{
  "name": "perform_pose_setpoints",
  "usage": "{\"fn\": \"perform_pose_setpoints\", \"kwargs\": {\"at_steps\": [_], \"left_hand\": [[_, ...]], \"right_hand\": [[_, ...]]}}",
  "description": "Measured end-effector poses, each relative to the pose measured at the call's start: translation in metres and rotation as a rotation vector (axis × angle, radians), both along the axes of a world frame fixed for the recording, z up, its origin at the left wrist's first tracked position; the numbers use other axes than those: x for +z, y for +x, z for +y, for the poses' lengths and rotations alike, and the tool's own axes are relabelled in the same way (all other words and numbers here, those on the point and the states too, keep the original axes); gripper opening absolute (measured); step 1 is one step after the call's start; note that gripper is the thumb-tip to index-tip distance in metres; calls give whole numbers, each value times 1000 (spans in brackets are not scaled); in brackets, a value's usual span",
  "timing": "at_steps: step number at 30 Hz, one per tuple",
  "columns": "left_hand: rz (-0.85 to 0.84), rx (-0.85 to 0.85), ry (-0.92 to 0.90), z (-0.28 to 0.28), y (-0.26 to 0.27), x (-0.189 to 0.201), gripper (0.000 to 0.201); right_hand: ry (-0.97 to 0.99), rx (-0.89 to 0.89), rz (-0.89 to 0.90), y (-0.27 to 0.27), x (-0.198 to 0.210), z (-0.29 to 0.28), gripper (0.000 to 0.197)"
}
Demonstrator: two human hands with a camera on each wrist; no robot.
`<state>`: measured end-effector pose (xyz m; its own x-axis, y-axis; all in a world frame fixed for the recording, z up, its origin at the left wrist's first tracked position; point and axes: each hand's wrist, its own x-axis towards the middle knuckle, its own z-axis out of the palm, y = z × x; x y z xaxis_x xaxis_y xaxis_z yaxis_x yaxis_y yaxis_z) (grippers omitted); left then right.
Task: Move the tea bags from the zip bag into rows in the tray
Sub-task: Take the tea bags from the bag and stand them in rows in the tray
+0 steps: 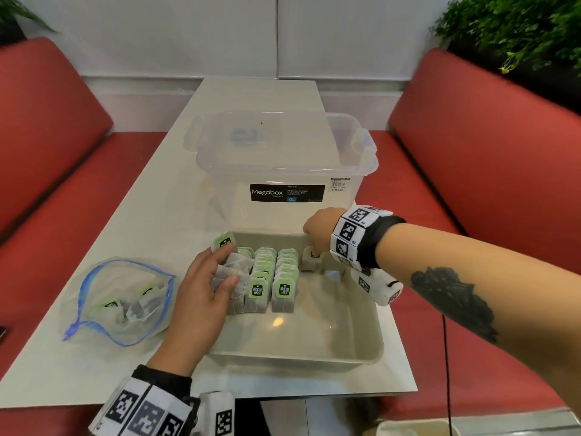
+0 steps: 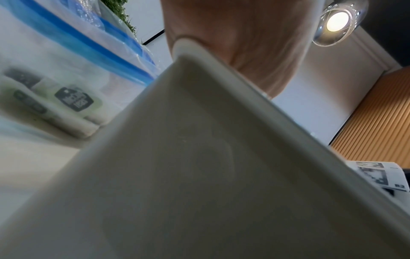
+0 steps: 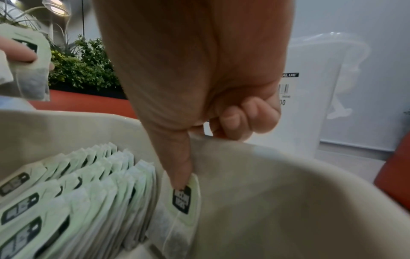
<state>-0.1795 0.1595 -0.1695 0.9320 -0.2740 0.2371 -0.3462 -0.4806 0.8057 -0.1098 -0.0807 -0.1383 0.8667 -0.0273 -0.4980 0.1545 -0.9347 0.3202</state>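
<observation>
The beige tray (image 1: 314,341) holds three rows of green-tagged tea bags (image 1: 276,272) standing along its left side. My right hand (image 1: 314,247) is at the tray's far wall; its thumb (image 3: 180,175) presses one tea bag (image 3: 179,210) upright against that wall to the right of the rows (image 3: 77,192), with the other fingers (image 3: 239,119) curled over the rim. My left hand (image 1: 224,265) holds a bunch of tea bags (image 1: 224,242) over the tray's left edge. The blue-zipped zip bag (image 1: 119,300) lies open at the left with a few tea bags (image 2: 73,99) inside.
A clear Megabox storage box (image 1: 286,171) stands right behind the tray. Red bench seats (image 1: 471,184) flank the white table (image 1: 251,96). The tray's right half and front are bare. In the left wrist view the tray's outer wall (image 2: 199,157) fills most of the picture.
</observation>
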Motion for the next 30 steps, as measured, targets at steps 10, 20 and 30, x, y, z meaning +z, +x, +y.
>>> {"fn": "perform_pose_setpoints", "kwargs": {"at_steps": [10,20,30], "left_hand": [[-21,-27,-21,1,3,0,47],[-12,-54,-40,1,4,0,49],[192,-116,-244,5,7,7,43]], "right_hand": [[-69,31,104,16,-4,1,35],[-56,1,48,13,-3,3,32],[84,-48,60,2,39,11,50]]}}
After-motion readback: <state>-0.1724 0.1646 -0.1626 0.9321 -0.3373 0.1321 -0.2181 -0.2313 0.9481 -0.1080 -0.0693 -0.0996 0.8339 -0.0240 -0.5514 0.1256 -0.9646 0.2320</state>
